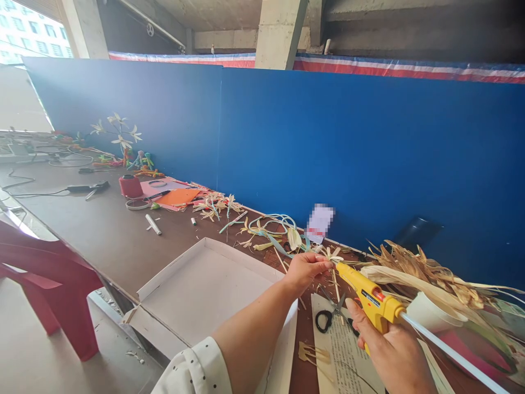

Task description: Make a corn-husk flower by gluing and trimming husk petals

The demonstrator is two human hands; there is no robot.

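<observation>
Head view: left hand (307, 272) pinches a pale flower (334, 257); right hand (396, 350) grips the glue gun (363, 293), nozzle at the flower, contact unclear. Judged partway: blooms (231, 203) made, far middle; held flower seems unfinished; husks (443, 273) uncut, right. Widest room: table (118, 238), left of tray (213, 290). Panel (348, 137) bounds far side; scissors (336, 309) crowd between hands.

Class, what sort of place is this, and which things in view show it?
Probably a makeshift craft workspace: the right hand holds a yellow glue gun, scissors and dried husk-like leaves lie nearby, and a bare concrete pillar rises behind the blue partition.
</observation>
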